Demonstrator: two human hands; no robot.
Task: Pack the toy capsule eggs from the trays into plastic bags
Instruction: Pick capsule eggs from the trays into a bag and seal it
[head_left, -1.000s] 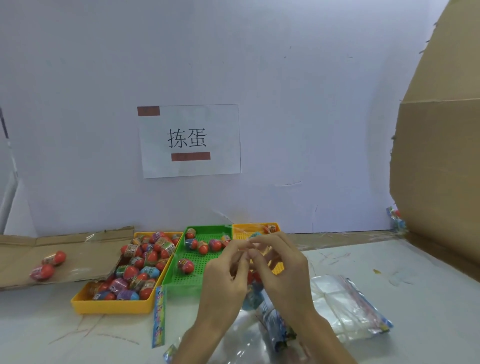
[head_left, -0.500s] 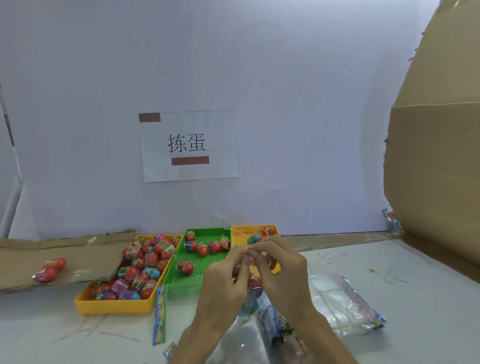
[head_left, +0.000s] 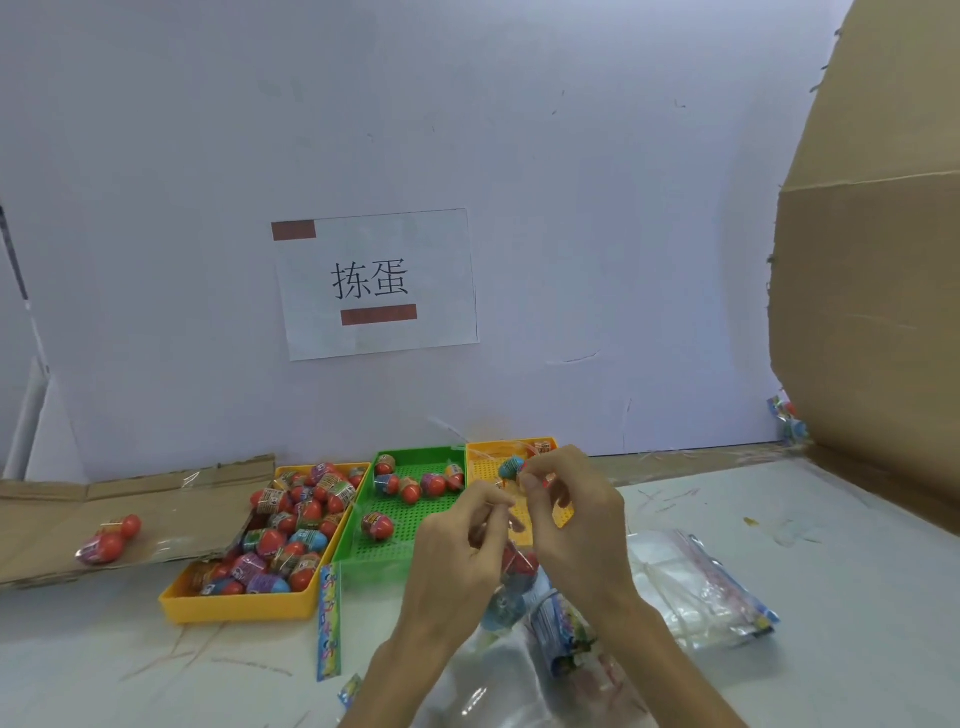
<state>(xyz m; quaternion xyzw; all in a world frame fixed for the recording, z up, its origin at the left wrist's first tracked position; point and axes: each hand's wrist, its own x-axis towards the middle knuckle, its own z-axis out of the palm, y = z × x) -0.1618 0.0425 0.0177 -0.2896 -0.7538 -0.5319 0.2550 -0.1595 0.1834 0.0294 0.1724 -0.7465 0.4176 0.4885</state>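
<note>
Capsule eggs (head_left: 522, 561) hang inside the clear bag (head_left: 514, 587); you pinch its top edge with your left hand (head_left: 457, 545) and right hand (head_left: 576, 519), above the table (head_left: 130, 665), in front of the green tray (head_left: 395, 545).

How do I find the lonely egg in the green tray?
Below the wall sign sits the green tray, between two yellow trays. Its other eggs line the far end. The lonely egg lies apart, nearer the person, by the left edge.

I see right hand (head_left: 576, 535) lift slightly up-right, away from left hand (head_left: 457, 561); small gap opens above plastic bag (head_left: 511, 587).
</note>
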